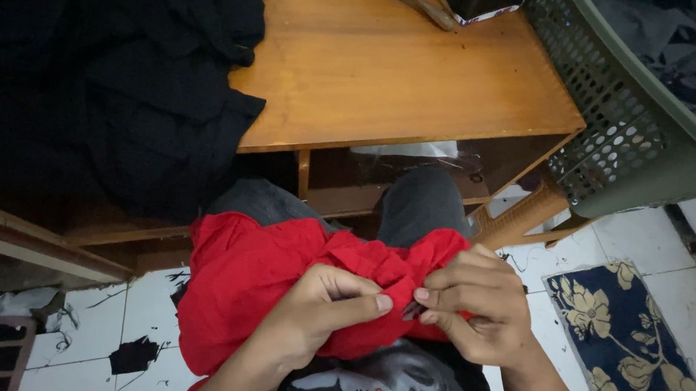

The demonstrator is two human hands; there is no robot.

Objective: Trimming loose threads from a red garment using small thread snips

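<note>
Smooth wooden table [397, 70], hands pinching crumpled red cloth [252, 272]

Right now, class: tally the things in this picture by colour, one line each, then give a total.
Red: 1, cloth
Black: 1, cloth heap
Green: 1, basket
Brown: 1, table
Blue with flowers: 1, mat
Total: 5

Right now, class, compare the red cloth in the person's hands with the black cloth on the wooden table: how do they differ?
The red cloth is bright, bunched on the lap and pinched by the left hand and right hand; the black cloth is dark, untouched, heaped and spilling over the edge of the wooden table. Both are crumpled fabric.
</note>
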